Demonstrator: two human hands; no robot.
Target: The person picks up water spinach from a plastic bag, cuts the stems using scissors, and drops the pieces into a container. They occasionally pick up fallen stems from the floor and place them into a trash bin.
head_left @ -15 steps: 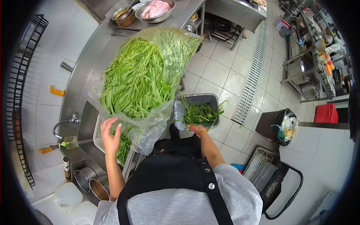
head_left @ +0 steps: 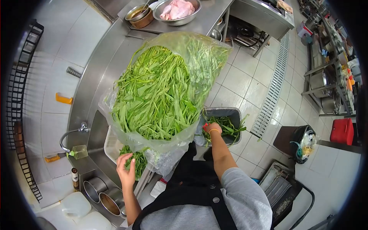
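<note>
A large clear plastic bag point(head_left: 209, 57) full of leafy green stalks point(head_left: 153, 92) lies open on the steel counter. My left hand point(head_left: 125, 170) is open, its fingers apart, at the greens point(head_left: 138, 163) in a white basket point(head_left: 111, 145) in the sink. Over a grey bin point(head_left: 234, 111) with loose greens point(head_left: 228, 128) inside, my right hand point(head_left: 213, 129) is closed around something red, perhaps a handle; the rest of it is hidden.
A metal bowl of raw poultry point(head_left: 177, 11) and a pot point(head_left: 138, 14) stand at the counter's far end. A faucet point(head_left: 73, 134) and steel pots point(head_left: 94, 187) are at the left. A black bin point(head_left: 295, 142) stands on the tiled floor at the right.
My left hand has moved down from the bag's edge to the greens in the basket. My right hand has reached further over the grey bin. The view has shifted.
</note>
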